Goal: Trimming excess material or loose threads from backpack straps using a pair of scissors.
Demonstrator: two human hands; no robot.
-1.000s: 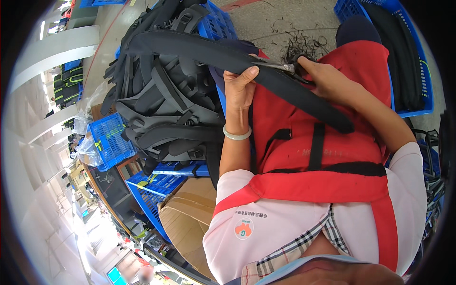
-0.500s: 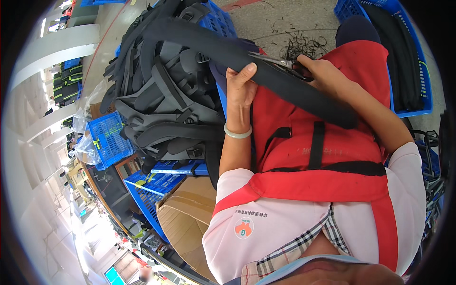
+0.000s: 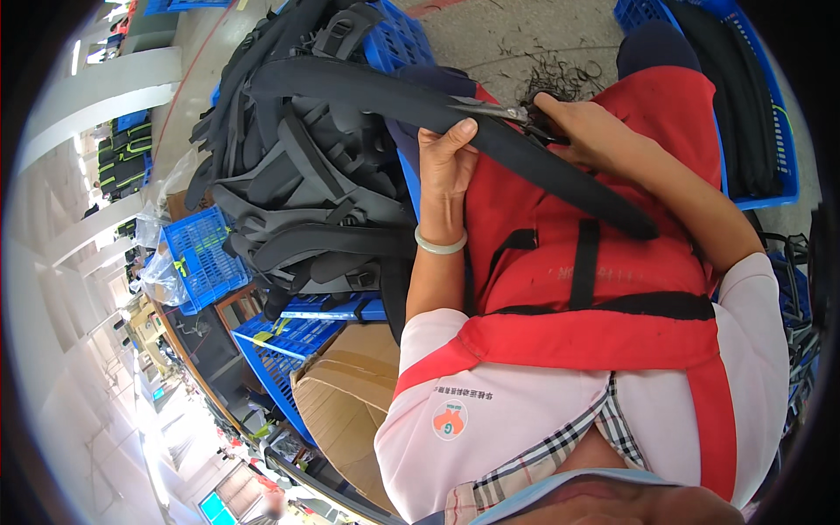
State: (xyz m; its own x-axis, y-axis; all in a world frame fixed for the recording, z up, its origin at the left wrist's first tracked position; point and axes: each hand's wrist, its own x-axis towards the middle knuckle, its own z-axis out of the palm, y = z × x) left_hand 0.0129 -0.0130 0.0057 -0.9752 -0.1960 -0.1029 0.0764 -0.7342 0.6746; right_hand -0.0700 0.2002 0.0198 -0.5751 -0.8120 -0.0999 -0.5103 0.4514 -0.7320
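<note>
A long dark grey padded strap (image 3: 551, 179) stretches across my lap from the pile at the left. My left hand (image 3: 446, 157) grips it near its middle, thumb on top and the other fingers mostly hidden beneath. My right hand (image 3: 582, 131) is closed round the dark handles of a pair of scissors (image 3: 499, 111). Their metal blades point left and lie along the strap's far edge, just beyond my left thumb. Whether the blades touch the strap I cannot tell.
Heaped grey and black padded straps (image 3: 324, 188) lie close on my left. Blue crates (image 3: 206, 254) stand behind them, with a cardboard box (image 3: 350, 394) nearer. Another blue crate (image 3: 783, 166) at the right holds dark padded pieces. Black thread scraps (image 3: 564, 77) litter the floor ahead.
My right hand and the scissors have shifted slightly left along the strap. The strap's far left end has dropped a little toward the pile. My left hand keeps its hold.
</note>
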